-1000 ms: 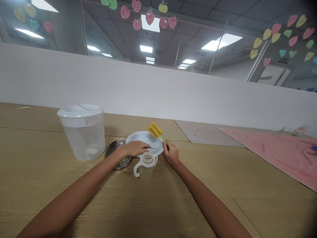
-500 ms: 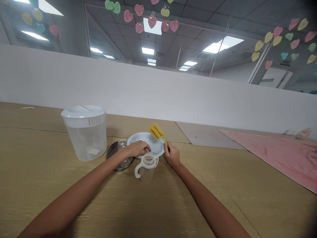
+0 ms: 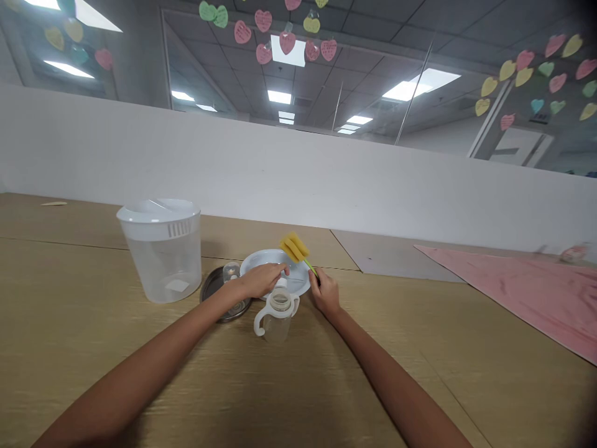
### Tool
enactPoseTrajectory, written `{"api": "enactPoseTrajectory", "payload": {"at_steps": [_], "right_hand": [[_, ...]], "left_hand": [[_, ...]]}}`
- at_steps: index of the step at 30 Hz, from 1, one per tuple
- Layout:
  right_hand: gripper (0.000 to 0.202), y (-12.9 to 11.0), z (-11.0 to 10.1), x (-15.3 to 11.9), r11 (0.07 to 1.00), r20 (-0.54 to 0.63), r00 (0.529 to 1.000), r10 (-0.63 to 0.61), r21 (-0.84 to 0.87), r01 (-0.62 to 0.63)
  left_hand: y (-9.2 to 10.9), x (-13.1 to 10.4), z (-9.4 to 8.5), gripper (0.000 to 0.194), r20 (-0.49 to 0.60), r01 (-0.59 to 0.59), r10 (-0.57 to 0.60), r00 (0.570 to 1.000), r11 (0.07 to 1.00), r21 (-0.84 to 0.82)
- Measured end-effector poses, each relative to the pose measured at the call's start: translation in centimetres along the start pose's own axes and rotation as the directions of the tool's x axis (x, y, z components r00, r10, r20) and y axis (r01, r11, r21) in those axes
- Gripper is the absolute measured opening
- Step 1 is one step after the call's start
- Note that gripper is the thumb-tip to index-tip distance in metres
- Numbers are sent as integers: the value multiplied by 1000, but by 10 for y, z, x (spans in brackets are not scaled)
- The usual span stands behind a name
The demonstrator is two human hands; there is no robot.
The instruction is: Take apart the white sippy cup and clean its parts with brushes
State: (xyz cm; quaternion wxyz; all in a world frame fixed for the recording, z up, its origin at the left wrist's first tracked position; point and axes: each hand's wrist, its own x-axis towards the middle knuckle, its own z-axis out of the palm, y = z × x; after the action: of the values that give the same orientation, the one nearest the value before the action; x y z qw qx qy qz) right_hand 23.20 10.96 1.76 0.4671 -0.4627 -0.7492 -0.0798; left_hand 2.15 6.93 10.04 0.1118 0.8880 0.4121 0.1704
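Note:
My right hand is wrapped round the green handle of a bottle brush. The brush's yellow sponge head points up and left, over the white bowl. Reaching across the bowl's near left side, my left hand has its fingers curled downward. A small white piece shows just below those fingertips; its kind is unclear. A clear baby bottle with white side handles stands uncapped in front of the bowl. Partly behind my left wrist is a round metal tray bearing a clear dome-shaped cover and another clear part.
At the left stands a tall translucent bucket with a white lid. A pink sheet lies on the right of the brown table. The white wall rises behind, with glass above it.
My left hand has shifted slightly right and up over the bowl, and a white piece now shows below its fingers. My right hand and the brush have stayed nearly still.

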Motion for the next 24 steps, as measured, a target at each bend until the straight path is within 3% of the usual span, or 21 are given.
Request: {"api": "enactPoseTrajectory", "payload": {"at_steps": [6, 15, 24], "right_hand": [[37, -1, 0, 0, 1000, 4, 1000, 6, -3, -5], [38, -1, 0, 0, 1000, 7, 1000, 13, -13, -13], [38, 0, 1, 0, 1000, 3, 1000, 5, -12, -5]], "left_hand": [[-3, -1, 0, 27, 28, -15, 16, 999, 999, -29], [0, -1, -2, 30, 58, 88, -85, 995, 995, -56], [-12, 3, 3, 29, 118, 157, -147, 982, 984, -80]]}}
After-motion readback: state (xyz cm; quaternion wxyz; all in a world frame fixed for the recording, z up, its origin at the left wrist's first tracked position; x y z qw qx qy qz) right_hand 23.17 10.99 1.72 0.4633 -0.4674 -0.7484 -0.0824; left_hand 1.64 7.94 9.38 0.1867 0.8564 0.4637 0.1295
